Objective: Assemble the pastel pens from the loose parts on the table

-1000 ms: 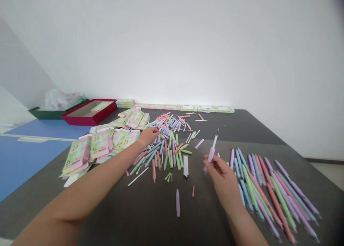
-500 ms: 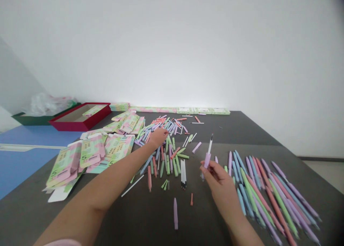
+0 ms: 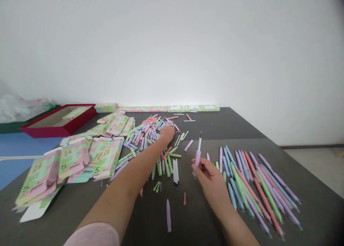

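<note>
My right hand [image 3: 211, 179] pinches a purple pen barrel [image 3: 198, 158], tilted nearly upright, with a white refill [image 3: 199, 144] sticking out of its top. My left hand [image 3: 168, 132] reaches to the right edge of a heap of pastel pen parts [image 3: 146, 131]. Its fingers are curled, and whatever they hold is hidden. Between my arms lie a bundle of white refills [image 3: 175, 172], a few small green pieces [image 3: 157, 186], a small red piece [image 3: 184, 198] and a purple pen barrel [image 3: 168, 215]. Another purple piece [image 3: 188, 145] lies beyond the bundle.
Rows of pastel pens [image 3: 258, 188] lie on the right of the dark table [image 3: 204, 128]. Flattened printed boxes [image 3: 72, 160] spread over the left. A red box lid [image 3: 59, 122], a green tray with a plastic bag [image 3: 24, 111] and boxes [image 3: 174, 109] along the wall stand farther back.
My left hand has moved rightward across the heap to its right edge. My right hand keeps the pen barrel and refill upright. The whole view has shifted, with things appearing farther left.
</note>
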A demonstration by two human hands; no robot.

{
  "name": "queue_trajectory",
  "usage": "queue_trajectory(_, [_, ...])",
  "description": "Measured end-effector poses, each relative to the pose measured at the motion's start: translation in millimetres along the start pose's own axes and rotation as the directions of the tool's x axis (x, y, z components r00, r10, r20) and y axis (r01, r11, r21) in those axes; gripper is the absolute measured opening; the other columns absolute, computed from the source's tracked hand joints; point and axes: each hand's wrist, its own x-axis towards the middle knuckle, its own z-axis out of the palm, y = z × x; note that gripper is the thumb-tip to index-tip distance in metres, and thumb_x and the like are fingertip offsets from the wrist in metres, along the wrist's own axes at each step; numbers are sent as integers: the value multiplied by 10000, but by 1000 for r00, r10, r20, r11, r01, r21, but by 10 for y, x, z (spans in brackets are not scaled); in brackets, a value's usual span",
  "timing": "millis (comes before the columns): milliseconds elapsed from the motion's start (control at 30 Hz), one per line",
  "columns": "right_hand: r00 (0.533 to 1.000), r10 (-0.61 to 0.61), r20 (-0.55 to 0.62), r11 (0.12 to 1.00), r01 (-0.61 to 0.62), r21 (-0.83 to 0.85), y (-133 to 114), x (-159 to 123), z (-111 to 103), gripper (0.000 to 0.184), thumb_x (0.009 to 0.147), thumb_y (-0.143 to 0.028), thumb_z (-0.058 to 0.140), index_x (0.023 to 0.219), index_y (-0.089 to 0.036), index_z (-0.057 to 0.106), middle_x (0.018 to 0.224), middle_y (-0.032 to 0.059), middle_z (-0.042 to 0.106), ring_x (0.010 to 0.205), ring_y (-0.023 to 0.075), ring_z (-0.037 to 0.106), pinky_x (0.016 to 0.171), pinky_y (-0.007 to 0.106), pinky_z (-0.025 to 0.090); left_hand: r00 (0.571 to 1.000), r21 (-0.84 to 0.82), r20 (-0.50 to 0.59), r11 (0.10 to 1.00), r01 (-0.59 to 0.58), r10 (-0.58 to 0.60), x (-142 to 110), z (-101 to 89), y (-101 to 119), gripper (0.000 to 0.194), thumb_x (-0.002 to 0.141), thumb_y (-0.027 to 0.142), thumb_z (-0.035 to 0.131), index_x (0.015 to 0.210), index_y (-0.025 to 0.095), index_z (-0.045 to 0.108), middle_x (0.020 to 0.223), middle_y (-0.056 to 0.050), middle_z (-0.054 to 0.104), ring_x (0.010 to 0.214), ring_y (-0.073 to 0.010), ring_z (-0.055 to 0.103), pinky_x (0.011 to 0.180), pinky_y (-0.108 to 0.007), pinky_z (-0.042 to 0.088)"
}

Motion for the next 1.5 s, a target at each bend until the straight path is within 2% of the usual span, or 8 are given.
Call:
queue_trajectory(200, [1000, 8, 4, 1000, -8, -8, -7, 3, -8, 237, 807, -295, 512, 973, -174, 629, 775, 25, 578, 704, 159, 527, 664, 273, 420, 1000, -123, 2, 992, -11, 12, -84, -89, 47, 325, 855, 315, 517, 1127, 137, 529, 1132, -96, 555, 975, -203, 562, 821, -413, 480])
queue_trajectory(333, [1000, 18, 19, 1000, -18, -11, -16, 7, -3, 238, 804, -301, 513, 960, -164, 631, 763, 22, 573, 693, 155, 520, 663, 269, 415, 999, -304, -33, 952, -37, 29, -213, -311, 33, 198, 807, 228, 516, 799, 89, 657, 883, -130, 653, 937, -237, 579, 849, -341, 415])
queue_trajectory(533, [997, 2, 81, 999, 0, -34, -37, -20, 46, 244, 796, -292, 500, 949, -162, 639, 739, 21, 578, 668, 151, 518, 631, 260, 414, 985, -606, -163, 783, -140, 49, -841, -703, 89, 353, 858, 334, 337, 823, 118, 614, 743, -44, 632, 680, -119, 558, 664, -236, 437])
queue_trajectory(567, [995, -6, 98, 999, 11, -44, -46, -30, 57, 241, 796, -291, 498, 941, -163, 642, 734, 20, 579, 664, 151, 519, 627, 260, 415, 983, -671, -178, 727, -150, 38, -995, -749, 108, 358, 865, 347, 317, 830, 122, 594, 735, -35, 616, 649, -99, 546, 650, -224, 439])
queue_trajectory(633, [990, -31, 139, 998, 40, -58, -74, -54, 79, 228, 798, -281, 490, 918, -165, 646, 738, 23, 586, 671, 152, 526, 631, 259, 419, 993, -945, -107, 317, -84, -55, -1303, -828, 142, 261, 819, 358, 437, 787, 133, 566, 725, -16, 583, 603, -74, 515, 636, -214, 434])
queue_trajectory(700, [981, -61, 185, 995, 74, -65, -108, -83, 100, 205, 799, -262, 479, 875, -168, 646, 747, 26, 592, 684, 153, 532, 639, 257, 422, 993, -999, -26, 48, -21, -112, -1571, -900, 159, 188, 766, 324, 535, 725, 141, 548, 698, 8, 550, 577, -54, 485, 605, -189, 411])
queue_trajectory(867, [948, -85, 308, 989, 117, -88, -179, -151, 145, 160, 789, -220, 471, 807, -177, 625, 719, 13, 575, 672, 153, 532, 608, 249, 423, 982, -983, 36, -181, 2, -184, -1911, -1027, 137, 177, 739, 310, 598, 703, 140, 565, 702, 16, 533, 607, -51, 488, 596, -169, 395])
queue_trajectory(1500, [920, -100, 378, 978, 160, -130, -156, -146, 197, 166, 790, -207, 456, 759, -180, 618, 669, 5, 555, 625, 145, 511, 573, 244, 397, 979, -977, 66, -210, 25, -191, -1951, -993, 178, 186, 735, 323, 612, 719, 139, 587, 688, 12, 552, 572, -50, 483, 557, -174, 389])
